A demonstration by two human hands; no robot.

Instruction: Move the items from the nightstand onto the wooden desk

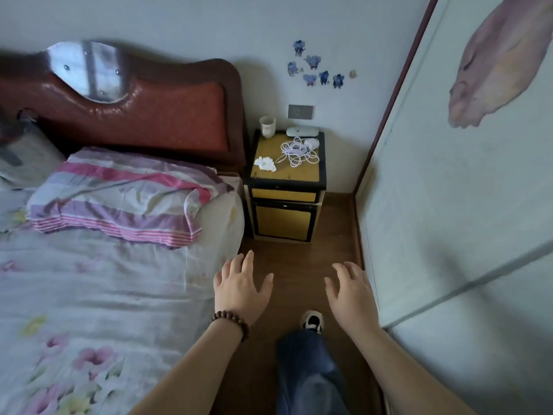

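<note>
Hands, left (241, 287) and right (350, 292), hover empty, each grip loose, short of nightstand (287, 187).

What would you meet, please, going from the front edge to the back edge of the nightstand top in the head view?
White crumpled item → coiled white cable with its plug → white cup and white oblong case at the back edge of the nightstand.

The nightstand (287, 175) has yellow panels in black frames and carries a white cup (267, 126), a lilac cable (296, 152) and a white case (302, 131). The pillow (119, 196) is striped pink, purple and white; the headboard (149, 115) is red-brown. The bed sheet (89, 310) is pale with pink flowers.
</note>
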